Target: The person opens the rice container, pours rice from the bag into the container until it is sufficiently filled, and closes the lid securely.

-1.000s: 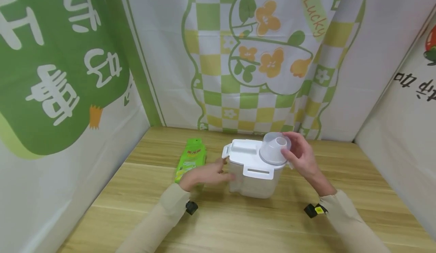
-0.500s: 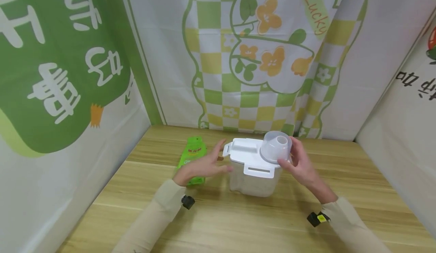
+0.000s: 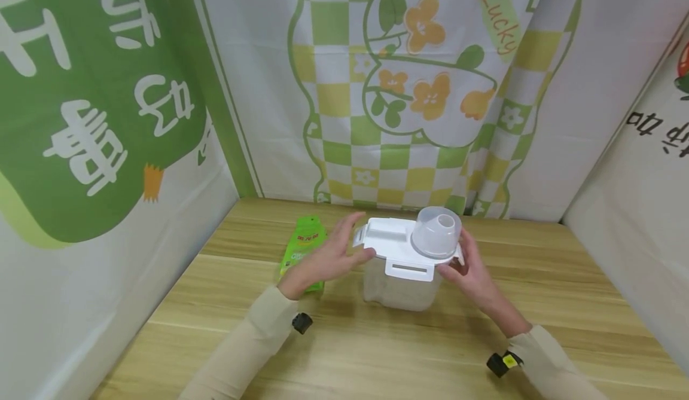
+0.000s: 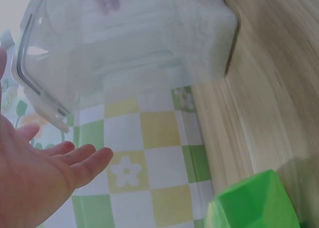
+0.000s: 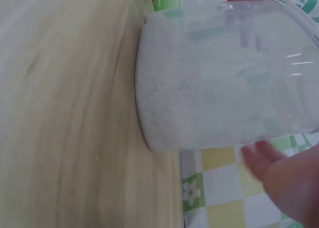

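A clear plastic storage box [image 3: 401, 292] stands upright with a white lid [image 3: 384, 237] on it and a translucent cup [image 3: 437, 232] on the lid's right part. White grainy contents [image 5: 164, 83] fill its lower part in the right wrist view. My left hand [image 3: 331, 261] is at the box's left end, fingers extended beside the end flap, thumb at the lid's front left edge. At the right end, my right hand [image 3: 476, 274] has its thumb by the front corner under the lid and its fingers near the right flap. Those fingers are partly hidden and blurred.
A green packet [image 3: 304, 244] lies on the wooden table [image 3: 387, 358] left of the box, partly behind my left hand. Printed cloth hangs [image 3: 387, 161] close behind the table and along both sides.
My left hand has come up to the lid's left end. My right hand has slid down from the cup to the lid's right edge. The box stays in place.
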A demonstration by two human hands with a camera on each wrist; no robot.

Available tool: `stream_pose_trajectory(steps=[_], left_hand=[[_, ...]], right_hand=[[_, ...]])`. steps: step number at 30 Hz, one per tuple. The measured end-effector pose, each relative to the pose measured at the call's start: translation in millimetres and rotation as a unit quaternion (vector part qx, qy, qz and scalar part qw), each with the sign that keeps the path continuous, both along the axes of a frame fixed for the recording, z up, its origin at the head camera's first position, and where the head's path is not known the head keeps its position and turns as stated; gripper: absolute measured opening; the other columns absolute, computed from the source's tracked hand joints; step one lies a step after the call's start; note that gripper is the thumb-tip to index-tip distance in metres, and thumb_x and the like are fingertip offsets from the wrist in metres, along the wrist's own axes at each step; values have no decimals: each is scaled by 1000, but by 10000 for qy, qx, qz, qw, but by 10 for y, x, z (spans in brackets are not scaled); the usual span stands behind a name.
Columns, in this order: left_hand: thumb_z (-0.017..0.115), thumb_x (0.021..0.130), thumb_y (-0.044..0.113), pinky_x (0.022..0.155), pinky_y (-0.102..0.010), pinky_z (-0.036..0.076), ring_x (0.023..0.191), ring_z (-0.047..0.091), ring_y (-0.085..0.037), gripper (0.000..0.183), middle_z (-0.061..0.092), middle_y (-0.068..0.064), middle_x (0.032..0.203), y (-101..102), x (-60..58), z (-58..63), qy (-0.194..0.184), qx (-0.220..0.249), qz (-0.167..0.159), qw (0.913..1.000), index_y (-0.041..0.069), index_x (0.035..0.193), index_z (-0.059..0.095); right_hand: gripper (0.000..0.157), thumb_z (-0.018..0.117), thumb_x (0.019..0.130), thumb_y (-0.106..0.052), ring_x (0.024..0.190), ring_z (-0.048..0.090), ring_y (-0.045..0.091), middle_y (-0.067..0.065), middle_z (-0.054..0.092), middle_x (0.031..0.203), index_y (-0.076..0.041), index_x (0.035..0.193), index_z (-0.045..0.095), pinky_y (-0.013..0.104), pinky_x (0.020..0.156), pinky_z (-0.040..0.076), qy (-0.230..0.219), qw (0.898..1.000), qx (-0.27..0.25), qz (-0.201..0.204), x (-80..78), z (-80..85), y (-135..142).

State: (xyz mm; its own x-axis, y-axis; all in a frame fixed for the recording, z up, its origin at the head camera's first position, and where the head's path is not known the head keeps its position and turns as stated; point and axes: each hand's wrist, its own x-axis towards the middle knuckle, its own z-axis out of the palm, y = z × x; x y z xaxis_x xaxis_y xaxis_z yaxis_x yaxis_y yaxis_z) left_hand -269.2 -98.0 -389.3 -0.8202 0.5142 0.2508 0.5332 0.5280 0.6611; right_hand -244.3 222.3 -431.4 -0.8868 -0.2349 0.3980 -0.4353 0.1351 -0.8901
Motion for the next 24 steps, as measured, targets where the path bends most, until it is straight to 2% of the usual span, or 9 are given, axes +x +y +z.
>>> stream_pose_trajectory(steps=[2,3,5,8,9,12,16,20,24], left_hand=[[50,92,65,118,-53,26,149,22,-32,90,19,-12,162,30,14,20,132,28,-48,9999,12,156,13],[49,93,65,119,-53,26,149,23,-32,91,19,-13,162,45,21,21,178,12,-49,9998,11,156,13],[48,92,67,119,-52,26,149,23,-31,92,18,-12,162,69,35,15,201,-35,-10,9998,12,156,13],[48,88,72,119,-52,26,150,21,-30,98,15,-10,164,100,59,-9,121,-165,130,9997,15,158,9],[49,87,74,119,-52,26,150,20,-30,100,14,-10,164,112,63,-19,107,-189,168,9996,15,158,8],[52,83,76,117,-53,29,149,23,-31,106,16,-12,163,149,71,-44,105,-167,226,9995,14,158,9],[62,80,73,112,-53,37,144,32,-31,108,24,-13,159,210,67,-71,214,-10,252,9995,14,156,15],[72,77,65,110,-51,39,142,33,-28,108,23,-11,159,274,63,-99,265,-5,319,9991,17,155,16],[77,74,61,110,-49,39,142,33,-26,110,21,-10,159,310,70,-112,298,4,343,9990,20,156,15]], right_hand=[[79,59,93,0,122,52,7,19,39,143,-8,156,10,15,94,48,-225,9993,276,-145,10,-5,11],[74,57,96,-5,126,51,13,22,39,146,-6,155,13,19,96,49,-350,9977,536,-229,22,-6,17],[65,52,101,-15,132,48,29,28,36,150,-1,154,16,32,103,49,-632,9918,1079,-259,43,-14,27],[62,43,106,-25,139,37,46,32,30,154,7,152,18,52,109,41,-885,9817,1684,-101,78,-42,20],[63,41,106,-26,141,33,48,32,26,155,8,152,15,57,110,37,-928,9802,1750,0,85,-54,15],[65,42,105,-22,143,27,49,32,19,157,7,153,9,60,110,34,-931,9823,1618,164,100,-78,-20],[70,48,102,-23,144,25,47,29,19,158,5,153,10,60,112,30,-846,9858,1444,159,100,-74,-68],[79,55,96,-28,146,21,45,28,19,158,3,154,10,60,114,25,-857,9866,1383,101,80,-70,-101],[81,59,93,-31,143,26,46,29,24,155,3,152,15,61,113,30,-899,9849,1480,-66,62,-71,-119]])
